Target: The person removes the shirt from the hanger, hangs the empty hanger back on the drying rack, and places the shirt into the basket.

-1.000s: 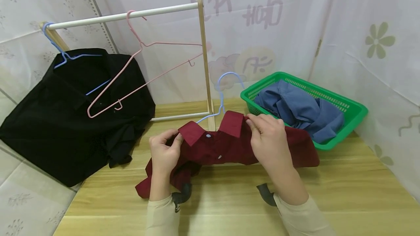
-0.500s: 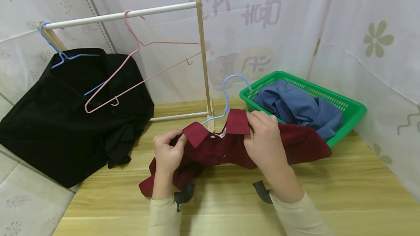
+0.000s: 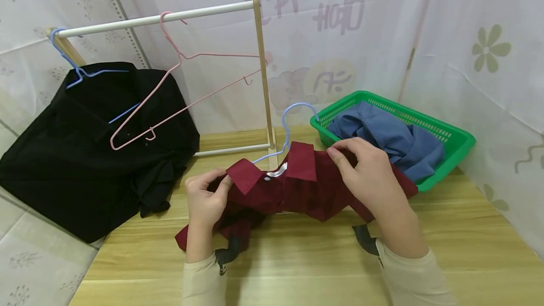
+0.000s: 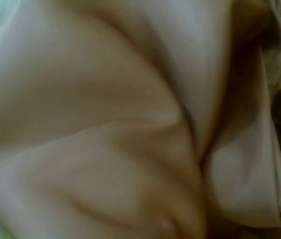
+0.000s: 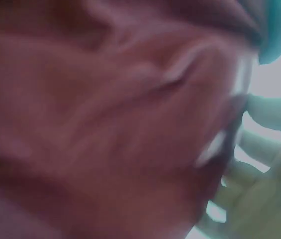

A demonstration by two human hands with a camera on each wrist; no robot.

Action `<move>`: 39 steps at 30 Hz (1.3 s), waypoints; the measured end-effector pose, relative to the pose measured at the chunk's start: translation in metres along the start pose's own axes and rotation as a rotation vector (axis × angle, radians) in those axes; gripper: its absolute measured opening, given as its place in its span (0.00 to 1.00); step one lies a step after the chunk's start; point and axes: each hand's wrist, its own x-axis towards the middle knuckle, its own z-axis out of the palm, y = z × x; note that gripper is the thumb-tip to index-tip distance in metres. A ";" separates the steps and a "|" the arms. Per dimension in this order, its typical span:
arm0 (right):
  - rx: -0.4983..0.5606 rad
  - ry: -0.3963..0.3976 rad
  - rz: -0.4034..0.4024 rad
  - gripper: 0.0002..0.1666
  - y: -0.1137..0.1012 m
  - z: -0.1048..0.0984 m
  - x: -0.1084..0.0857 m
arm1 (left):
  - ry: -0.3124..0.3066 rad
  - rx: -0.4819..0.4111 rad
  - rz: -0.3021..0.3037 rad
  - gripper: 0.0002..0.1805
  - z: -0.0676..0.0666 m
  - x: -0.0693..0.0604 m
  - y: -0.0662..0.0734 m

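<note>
A dark red shirt (image 3: 297, 192) is held up over the table, its collar spread around a blue hanger (image 3: 286, 129) whose hook stands above the neck. My left hand (image 3: 206, 199) pinches the shirt beside the left collar flap. On the other side, my right hand (image 3: 371, 178) pinches the shoulder fabric between thumb and fingers, right of the collar. A white label shows inside the neck. Most of the hanger is hidden by the cloth. Blurred cloth (image 4: 105, 124) fills the left wrist view, and reddish cloth (image 5: 120, 119) most of the right one.
At the left, a rack with a white rail (image 3: 204, 12) carries a black shirt (image 3: 85, 164) on a blue hanger and a bare pink hanger (image 3: 204, 99). A green basket (image 3: 452, 148) with blue cloth (image 3: 382, 131) stands behind my right hand on the wooden table (image 3: 297, 268).
My right hand has moved right along the shirt, away from the collar, and its grip has shifted. The left hand has moved slightly left. More of the neck label shows, and the hanger's hook has shifted.
</note>
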 end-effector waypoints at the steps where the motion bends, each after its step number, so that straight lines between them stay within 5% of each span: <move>1: -0.027 -0.037 0.055 0.15 0.001 -0.002 0.000 | 0.004 0.007 0.005 0.06 -0.001 0.000 0.000; 4: -0.062 -0.097 0.130 0.22 0.004 -0.001 0.000 | 0.018 0.024 0.005 0.06 -0.001 0.000 0.000; 11: -0.058 0.071 -0.033 0.14 -0.003 0.029 -0.003 | 0.004 0.019 -0.008 0.06 0.002 -0.002 -0.006; 20: -0.068 0.083 0.023 0.11 -0.016 0.046 -0.004 | -0.014 0.004 -0.032 0.06 0.007 -0.006 -0.006; 31: 0.192 0.127 -0.101 0.16 -0.011 0.034 -0.009 | 0.031 0.023 -0.017 0.06 -0.007 -0.003 -0.008; 39: -0.042 0.024 0.008 0.16 0.000 0.013 -0.004 | 0.058 0.017 -0.008 0.05 -0.015 0.000 -0.005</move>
